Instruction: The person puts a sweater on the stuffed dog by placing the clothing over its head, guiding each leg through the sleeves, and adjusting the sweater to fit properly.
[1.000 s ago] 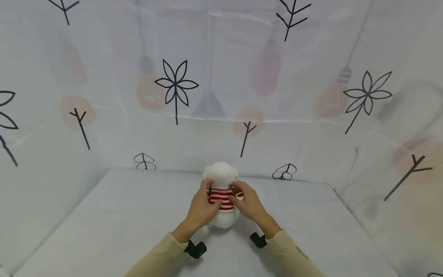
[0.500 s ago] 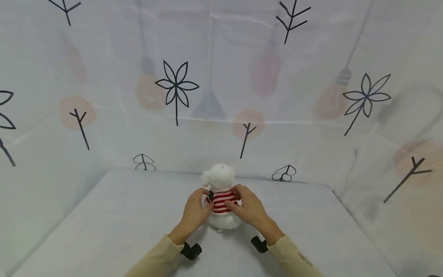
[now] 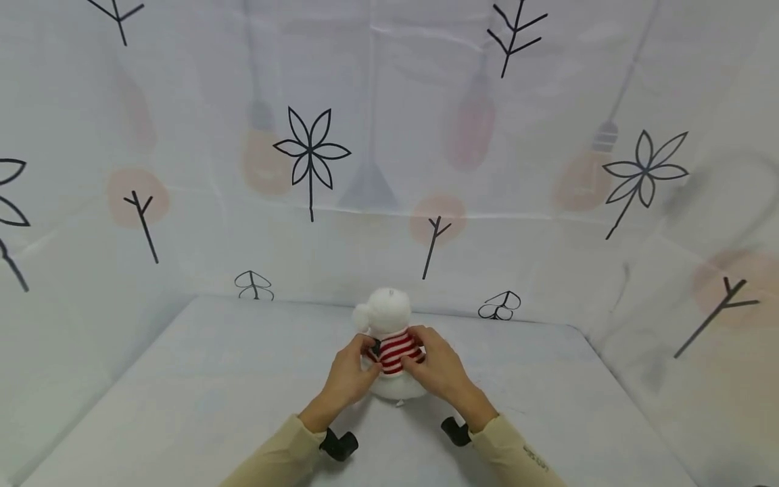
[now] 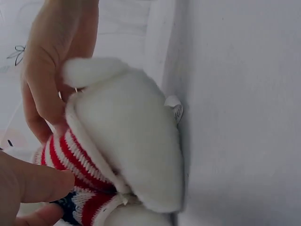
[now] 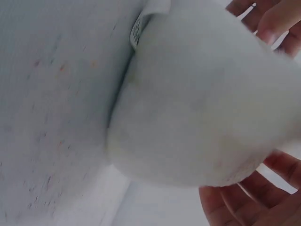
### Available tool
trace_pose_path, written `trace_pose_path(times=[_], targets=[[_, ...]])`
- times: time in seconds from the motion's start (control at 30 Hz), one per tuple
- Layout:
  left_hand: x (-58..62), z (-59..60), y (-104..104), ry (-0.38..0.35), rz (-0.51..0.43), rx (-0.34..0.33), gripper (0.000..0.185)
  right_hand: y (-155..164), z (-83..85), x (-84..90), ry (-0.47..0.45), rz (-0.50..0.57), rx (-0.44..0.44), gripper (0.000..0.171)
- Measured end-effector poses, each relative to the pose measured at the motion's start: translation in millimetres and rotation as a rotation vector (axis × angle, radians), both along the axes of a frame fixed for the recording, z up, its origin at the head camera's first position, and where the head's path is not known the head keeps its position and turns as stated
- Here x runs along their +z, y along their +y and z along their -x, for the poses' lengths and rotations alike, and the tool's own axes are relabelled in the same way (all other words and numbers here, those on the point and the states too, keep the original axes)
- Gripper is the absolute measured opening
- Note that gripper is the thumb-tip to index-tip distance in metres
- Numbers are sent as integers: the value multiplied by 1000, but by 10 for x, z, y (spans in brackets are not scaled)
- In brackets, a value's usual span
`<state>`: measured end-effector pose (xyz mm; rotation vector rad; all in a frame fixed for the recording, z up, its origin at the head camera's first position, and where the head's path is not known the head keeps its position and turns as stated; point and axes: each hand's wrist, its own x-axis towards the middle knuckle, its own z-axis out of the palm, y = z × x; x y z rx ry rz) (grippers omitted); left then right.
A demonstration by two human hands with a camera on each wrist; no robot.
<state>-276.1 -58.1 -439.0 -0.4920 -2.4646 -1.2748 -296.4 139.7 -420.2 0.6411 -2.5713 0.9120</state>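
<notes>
A white plush toy [image 3: 389,311] in a red-and-white striped sweater [image 3: 398,346] sits upright on the table, back towards me. My left hand [image 3: 372,358] pinches the sweater on its left side. My right hand [image 3: 410,355] grips the sweater on the right. In the left wrist view the striped sweater [image 4: 70,162] rides above the toy's white bottom [image 4: 136,141]. My left hand's fingers [image 4: 33,183] pinch its hem by a dark blue patch, and my right hand [image 4: 51,70] is behind. The right wrist view is filled by the toy's white body [image 5: 202,103], with a label [image 5: 137,29] at its base.
The pale table [image 3: 182,379] is walled at the back and on both sides by a hanging white cloth [image 3: 365,135] printed with plants and bulbs. Black wrist camera mounts [image 3: 339,444] [image 3: 455,430] sit under my beige sleeves.
The toy has turned a little, so that a round ear now sticks out at its left. Both hands have closed in on the sweater, which looks narrower and tilted.
</notes>
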Motion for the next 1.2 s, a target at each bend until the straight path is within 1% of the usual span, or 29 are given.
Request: trace_pose_path(times=[0.1,0.2,0.27,0.33,0.4,0.5,0.53,0.57,0.6,0.67,0.77,0.83,0.9,1.03,1.13,1.2], targets=[[19,-53,49,4,20,-25,33,57,35,-17,23,4,3,46],[29,-98,94,6,38,-51,30,116,66,-26,24,13,13,46],[27,-114,110,19,45,-47,26,145,75,-27,16,17,14,46],[34,-114,112,54,42,-5,19,157,76,-20,28,14,7,45],[50,-98,91,112,22,65,14,150,66,-10,58,8,-5,40],[107,-63,30,195,-55,179,18,112,31,18,121,-10,-35,35],[129,-52,7,212,-88,201,21,97,16,26,139,-24,-46,36],[152,-44,-17,225,-119,209,24,80,1,30,150,-40,-58,38],[173,-37,-36,232,-146,204,28,65,-14,35,158,-59,-69,41],[201,-26,-66,229,-177,160,37,40,-33,32,156,-101,-89,48],[219,-34,-79,190,-176,65,49,19,-51,17,132,-139,-105,55],[216,-37,-74,169,-164,25,50,22,-51,2,119,-140,-104,56],[214,-45,-62,162,-158,13,48,36,-43,-13,112,-130,-91,56],[212,-63,-32,174,-169,25,41,97,7,-44,115,-124,-50,55],[227,-118,17,172,-169,27,34,173,51,-43,124,-134,-14,56],[244,-181,58,157,-159,19,31,228,79,-46,124,-141,-1,57]])
